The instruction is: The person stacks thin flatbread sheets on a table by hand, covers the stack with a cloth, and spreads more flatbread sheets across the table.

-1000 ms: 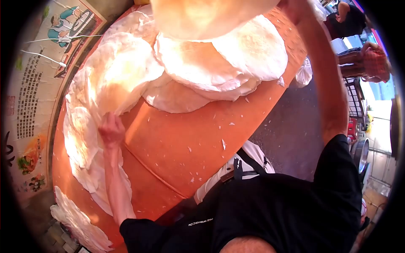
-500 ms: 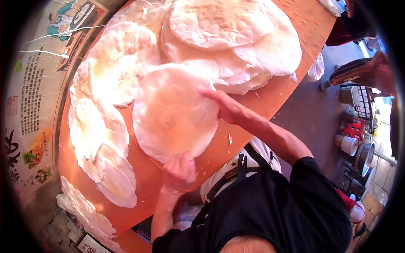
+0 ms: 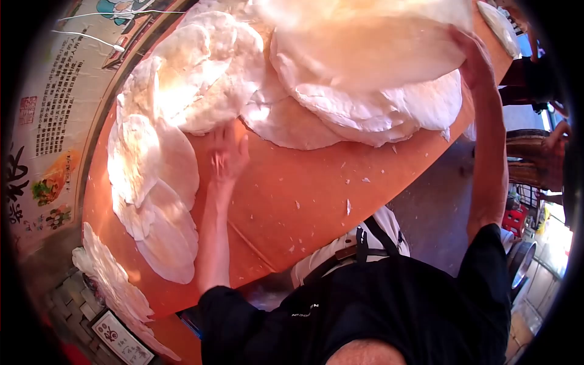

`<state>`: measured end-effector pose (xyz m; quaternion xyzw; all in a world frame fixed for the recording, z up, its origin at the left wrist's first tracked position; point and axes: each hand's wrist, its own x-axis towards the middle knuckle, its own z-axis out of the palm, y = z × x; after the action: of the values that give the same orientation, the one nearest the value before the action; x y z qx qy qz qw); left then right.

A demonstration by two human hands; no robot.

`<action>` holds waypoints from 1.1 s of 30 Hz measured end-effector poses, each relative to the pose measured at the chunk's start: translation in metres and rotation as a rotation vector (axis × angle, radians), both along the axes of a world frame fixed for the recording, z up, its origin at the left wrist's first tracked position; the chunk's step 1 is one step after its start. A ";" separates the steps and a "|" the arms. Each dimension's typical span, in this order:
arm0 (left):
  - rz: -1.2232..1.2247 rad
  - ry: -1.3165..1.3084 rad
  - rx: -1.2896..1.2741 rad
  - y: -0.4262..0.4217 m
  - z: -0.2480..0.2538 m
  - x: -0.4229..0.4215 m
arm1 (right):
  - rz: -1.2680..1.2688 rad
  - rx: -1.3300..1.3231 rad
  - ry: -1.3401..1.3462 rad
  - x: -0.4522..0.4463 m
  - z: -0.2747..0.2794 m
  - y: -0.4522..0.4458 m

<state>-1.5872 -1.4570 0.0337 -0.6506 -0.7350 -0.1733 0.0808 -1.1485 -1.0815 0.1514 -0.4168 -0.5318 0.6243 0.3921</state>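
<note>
Orange tabletop (image 3: 304, 185), overlapping pale flatbreads (image 3: 167, 240) along far and left sides, scattered white flakes (image 3: 348, 207)

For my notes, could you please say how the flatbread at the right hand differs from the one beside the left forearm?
The right hand touches the first flatbread; none touches the second flatbread. The first looks blurred and reaches the picture's top; the second is sharper, wholly in view. Both look pale.

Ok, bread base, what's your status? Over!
Left fingers near left flatbread pile. Right fingers on blurred flatbread's edge. White scraps on orange tabletop; nothing clearly blocking.
</note>
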 end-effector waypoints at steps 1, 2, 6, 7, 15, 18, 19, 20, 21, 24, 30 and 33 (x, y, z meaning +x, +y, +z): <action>0.041 0.035 -0.049 0.008 -0.011 -0.016 | -0.194 0.054 -0.018 0.007 -0.006 0.004; 0.059 0.060 -0.089 0.013 -0.022 -0.033 | -0.253 0.005 -0.164 0.012 -0.006 0.000; 0.006 0.067 -0.117 0.020 -0.042 -0.081 | -0.488 0.300 -0.944 0.024 -0.029 -0.038; -0.033 0.102 -0.162 0.021 -0.045 -0.088 | -0.531 0.426 -1.069 0.020 -0.038 -0.051; -0.010 0.151 0.123 0.040 0.041 -0.118 | 0.313 -0.324 -0.080 -0.175 -0.052 -0.175; -0.075 0.183 0.121 0.008 0.079 -0.074 | 0.375 -0.699 0.125 -0.224 -0.063 -0.178; -0.151 0.131 0.122 -0.004 0.086 -0.047 | 0.393 -0.806 0.198 -0.236 -0.068 -0.177; -0.204 0.084 0.085 -0.017 0.083 -0.025 | 0.387 -0.756 0.280 -0.244 -0.073 -0.177; -0.256 0.032 0.045 -0.032 0.074 -0.005 | 0.380 -0.710 0.357 -0.251 -0.078 -0.178; -0.347 -0.180 -0.121 -0.070 0.036 0.043 | 0.317 -0.697 0.211 -0.243 -0.106 -0.176; -0.174 -0.241 -0.124 -0.049 0.024 0.052 | 0.383 -0.200 -0.368 -0.229 -0.075 -0.200; 0.154 -0.256 -0.058 -0.002 0.003 0.037 | 0.488 0.016 -0.441 -0.239 -0.062 -0.221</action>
<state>-1.5506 -1.4591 0.0367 -0.5670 -0.7916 -0.2269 -0.0194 -1.3871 -1.3023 0.0893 -0.3991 -0.6931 0.5902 0.1096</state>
